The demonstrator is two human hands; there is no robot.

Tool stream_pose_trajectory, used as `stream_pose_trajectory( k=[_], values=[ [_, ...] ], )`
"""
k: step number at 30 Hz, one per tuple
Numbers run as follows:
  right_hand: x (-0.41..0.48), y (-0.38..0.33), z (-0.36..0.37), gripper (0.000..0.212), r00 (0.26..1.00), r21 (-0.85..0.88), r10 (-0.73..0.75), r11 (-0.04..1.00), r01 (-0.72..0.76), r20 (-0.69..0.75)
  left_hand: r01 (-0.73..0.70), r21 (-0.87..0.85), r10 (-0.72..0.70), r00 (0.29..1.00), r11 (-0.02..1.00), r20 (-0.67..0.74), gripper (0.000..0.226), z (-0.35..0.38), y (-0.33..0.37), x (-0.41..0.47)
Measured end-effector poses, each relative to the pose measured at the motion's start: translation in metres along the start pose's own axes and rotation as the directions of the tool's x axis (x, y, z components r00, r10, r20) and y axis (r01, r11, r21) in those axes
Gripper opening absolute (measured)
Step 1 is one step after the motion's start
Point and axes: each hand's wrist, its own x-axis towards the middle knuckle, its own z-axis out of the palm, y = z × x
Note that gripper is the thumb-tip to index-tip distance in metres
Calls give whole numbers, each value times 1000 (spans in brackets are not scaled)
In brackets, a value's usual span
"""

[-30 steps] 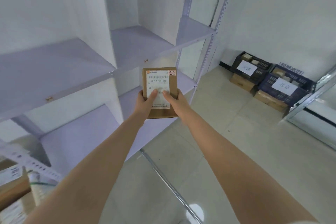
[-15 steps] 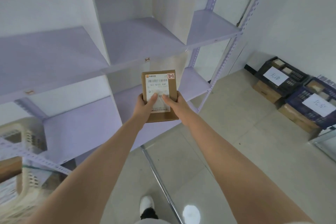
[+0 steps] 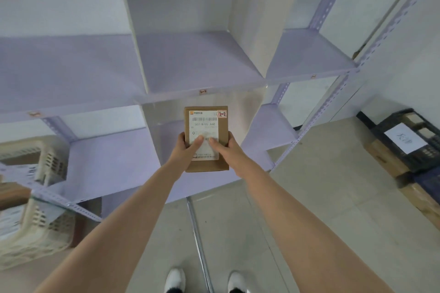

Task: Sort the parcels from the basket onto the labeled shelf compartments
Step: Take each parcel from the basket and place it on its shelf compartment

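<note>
A flat brown cardboard parcel [image 3: 206, 126] with a white shipping label and a small red-edged tag reading 2-2 is held upright in front of the shelf. My left hand [image 3: 185, 150] grips its left edge and my right hand [image 3: 225, 150] its right edge, both thumbs on the label. Just above the parcel, a small tag marked 2-2 [image 3: 203, 91] sits on the front edge of the middle lilac shelf compartment [image 3: 195, 62], which holds nothing. The cream plastic basket [image 3: 40, 200] stands at the lower left, partly behind the shelf frame.
The lilac metal shelf unit [image 3: 307, 54] has white dividers and perforated uprights. Dark crates with paper labels [image 3: 409, 140] sit on cardboard boxes on the floor at the right. My white shoes [image 3: 176, 280] stand on the tiled floor beside the shelf's bottom rail.
The view has swung to face the shelf squarely, bringing the basket into sight at the left. The parcel stays in both hands, now directly below the 2-2 compartment tag.
</note>
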Motion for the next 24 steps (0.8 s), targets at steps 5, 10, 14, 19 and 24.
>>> stream_pose_trajectory(
  k=[5,10,14,19,24],
  values=[
    [23,4,-16,60,991,-75,17,997,-7,132,39,3,-39,993,999,-107,48,12,-5,5],
    [48,16,-25,66,977,-120,18,993,8,212,35,-5,-36,981,999,-188,48,22,-13,19],
    [72,34,-23,79,973,-152,7,988,29,230,55,68,-39,975,996,-217,51,18,-25,37],
    [110,56,-8,65,977,-208,-4,977,49,212,74,113,-44,967,991,-251,50,3,-54,71],
    [149,94,13,75,971,-200,-39,976,88,236,83,128,-41,953,988,-299,53,-11,-97,105]
  ],
)
